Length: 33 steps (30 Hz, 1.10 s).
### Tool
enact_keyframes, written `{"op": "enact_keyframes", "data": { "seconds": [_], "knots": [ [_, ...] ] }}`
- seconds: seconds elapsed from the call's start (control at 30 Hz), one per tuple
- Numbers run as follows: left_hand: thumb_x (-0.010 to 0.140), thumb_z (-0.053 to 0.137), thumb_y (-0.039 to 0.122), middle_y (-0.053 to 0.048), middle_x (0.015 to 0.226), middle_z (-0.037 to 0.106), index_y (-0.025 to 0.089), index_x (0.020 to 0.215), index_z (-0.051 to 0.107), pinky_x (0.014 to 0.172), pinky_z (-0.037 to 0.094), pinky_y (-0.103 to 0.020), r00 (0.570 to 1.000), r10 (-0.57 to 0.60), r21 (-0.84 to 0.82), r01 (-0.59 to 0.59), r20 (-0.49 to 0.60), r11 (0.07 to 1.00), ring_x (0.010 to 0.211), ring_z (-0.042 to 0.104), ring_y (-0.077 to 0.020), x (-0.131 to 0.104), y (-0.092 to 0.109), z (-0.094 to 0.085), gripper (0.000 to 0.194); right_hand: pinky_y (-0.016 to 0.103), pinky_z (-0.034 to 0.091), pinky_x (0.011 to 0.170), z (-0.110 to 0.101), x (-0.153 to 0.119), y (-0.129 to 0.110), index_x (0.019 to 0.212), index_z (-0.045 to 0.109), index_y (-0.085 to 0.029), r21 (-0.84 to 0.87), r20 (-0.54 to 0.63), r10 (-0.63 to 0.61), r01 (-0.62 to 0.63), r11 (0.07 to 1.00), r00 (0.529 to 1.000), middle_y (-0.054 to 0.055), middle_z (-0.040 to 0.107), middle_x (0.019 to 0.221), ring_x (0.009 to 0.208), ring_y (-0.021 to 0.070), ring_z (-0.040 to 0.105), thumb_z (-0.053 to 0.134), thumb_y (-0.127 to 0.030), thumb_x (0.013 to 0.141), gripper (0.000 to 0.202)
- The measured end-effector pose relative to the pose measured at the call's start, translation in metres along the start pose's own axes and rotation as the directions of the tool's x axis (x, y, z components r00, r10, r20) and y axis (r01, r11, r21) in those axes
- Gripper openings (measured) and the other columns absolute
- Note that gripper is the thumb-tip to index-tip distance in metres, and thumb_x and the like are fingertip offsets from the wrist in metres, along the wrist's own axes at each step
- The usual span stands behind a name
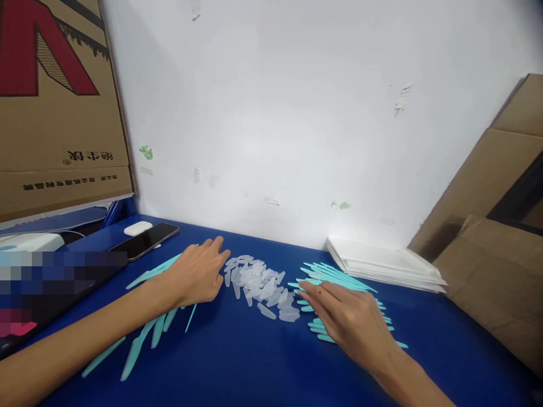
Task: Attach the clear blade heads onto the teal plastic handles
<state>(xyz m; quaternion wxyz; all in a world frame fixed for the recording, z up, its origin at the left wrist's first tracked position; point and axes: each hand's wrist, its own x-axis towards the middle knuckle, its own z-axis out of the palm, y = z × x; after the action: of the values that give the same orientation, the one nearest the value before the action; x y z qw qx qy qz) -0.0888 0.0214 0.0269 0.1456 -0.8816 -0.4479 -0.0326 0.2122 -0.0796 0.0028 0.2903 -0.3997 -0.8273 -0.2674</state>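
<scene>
A pile of small translucent blade caps [257, 282] lies mid-table. My left hand [203, 271] reaches to the pile's left edge, thumb and forefinger apart, with nothing visible between them. Under and around my left forearm, several teal eyebrow razors [134, 353] lie loosely, their broad ends whitish as if capped. At the right, more thin teal eyebrow razors [335, 276] lie in a spread bundle. Over that bundle, my right hand [350, 314] pinches one teal razor between thumb and forefinger, its tip pointing left toward the caps. My palm hides the rest of it.
A stack of white trays [382, 260] stands against the wall at the back right. The phone [146, 240] and white case [138, 228] lie at the back left. Cardboard boxes [63, 130] flank the blue table [237, 367] on both sides.
</scene>
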Motion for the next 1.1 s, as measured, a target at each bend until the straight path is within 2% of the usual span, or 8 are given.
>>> {"op": "enact_keyframes", "data": {
  "seconds": [0.13,0.27,0.47,0.6,0.83,0.9,1.0,1.1],
  "knots": [
    [0.082,0.048,0.019,-0.018,0.097,0.062,0.013,0.097,0.066,0.063,0.049,-0.041,1.0,0.027,0.034,-0.027,0.001,0.999,0.091,0.06,-0.0361,-0.001,0.003,0.001,0.024,0.025,0.038,0.055,0.0,0.0,-0.001,0.115,0.069,-0.016,-0.002,0.006,0.007,-0.007,1.0,1.0,0.0,0.067,0.075,0.063,0.0116,0.063,0.052,-0.022,0.106,0.02],
    [0.087,0.044,0.02,-0.017,0.101,0.06,0.014,0.097,0.066,0.061,0.049,-0.04,0.999,0.043,0.04,-0.042,-0.022,0.998,0.087,0.06,-0.033,-0.001,0.005,0.002,0.024,0.025,0.039,0.055,0.0,0.0,-0.001,0.116,0.069,-0.017,-0.002,0.015,0.01,-0.01,1.0,1.0,0.0,0.068,0.075,0.064,0.0117,0.064,0.051,-0.022,0.106,0.021],
    [0.095,0.044,0.034,-0.018,0.099,0.063,0.013,0.101,0.068,0.063,0.05,-0.041,0.997,0.076,0.023,-0.076,-0.018,0.997,0.087,0.061,-0.0335,-0.004,0.012,0.007,0.033,0.025,0.038,0.054,0.0,0.0,-0.001,0.115,0.069,-0.017,0.007,0.03,0.01,-0.01,1.0,1.0,0.001,0.068,0.075,0.064,0.0118,0.065,0.051,-0.022,0.106,0.021],
    [0.094,0.045,0.029,-0.017,0.095,0.064,0.013,0.101,0.069,0.063,0.05,-0.04,0.997,0.083,0.017,-0.083,-0.002,0.996,0.086,0.062,-0.0329,-0.005,0.014,0.01,0.029,0.025,0.039,0.055,-0.001,0.001,-0.001,0.115,0.069,-0.017,0.016,0.03,0.005,-0.005,1.0,1.0,0.001,0.069,0.075,0.064,0.0122,0.065,0.051,-0.022,0.106,0.021],
    [0.086,0.05,0.017,-0.016,0.088,0.064,0.012,0.088,0.067,0.063,0.048,-0.038,0.997,0.076,0.036,-0.076,0.003,0.996,0.082,0.063,-0.0319,-0.003,0.01,0.013,0.018,0.024,0.044,0.055,-0.002,0.002,-0.003,0.118,0.068,-0.015,0.04,0.007,0.014,-0.014,0.999,1.0,0.002,0.069,0.078,0.065,0.0126,0.065,0.05,-0.019,0.104,0.023],
    [0.088,0.05,0.018,-0.015,0.088,0.064,0.013,0.089,0.066,0.061,0.046,-0.037,0.997,0.081,0.041,-0.081,-0.008,0.996,0.081,0.063,-0.0311,-0.002,0.01,0.012,0.016,0.025,0.046,0.055,-0.002,0.001,-0.003,0.13,0.063,-0.015,0.062,0.008,0.027,-0.028,0.998,1.0,0.004,0.07,0.084,0.068,0.0139,0.065,0.05,-0.017,0.103,0.03],
    [0.095,0.044,0.019,-0.013,0.089,0.064,0.015,0.095,0.062,0.057,0.041,-0.034,0.995,0.088,0.051,-0.086,-0.043,0.995,0.078,0.062,-0.0286,0.0,0.01,0.008,0.019,0.027,0.048,0.059,-0.001,0.0,-0.002,0.149,0.046,-0.014,0.055,0.036,0.005,-0.007,0.998,0.999,0.008,0.07,0.096,0.076,0.0172,0.065,0.045,-0.009,0.102,0.047],
    [0.103,0.035,0.023,-0.009,0.088,0.065,0.017,0.101,0.059,0.054,0.035,-0.032,0.988,0.119,0.031,-0.116,-0.098,0.993,0.073,0.062,-0.0246,0.0,0.012,0.005,0.025,0.028,0.048,0.063,0.002,-0.001,-0.001,0.154,0.038,-0.016,0.046,0.054,-0.026,0.024,0.999,0.998,0.007,0.072,0.095,0.075,0.0173,0.062,0.045,-0.005,0.102,0.054]
  ]
}}
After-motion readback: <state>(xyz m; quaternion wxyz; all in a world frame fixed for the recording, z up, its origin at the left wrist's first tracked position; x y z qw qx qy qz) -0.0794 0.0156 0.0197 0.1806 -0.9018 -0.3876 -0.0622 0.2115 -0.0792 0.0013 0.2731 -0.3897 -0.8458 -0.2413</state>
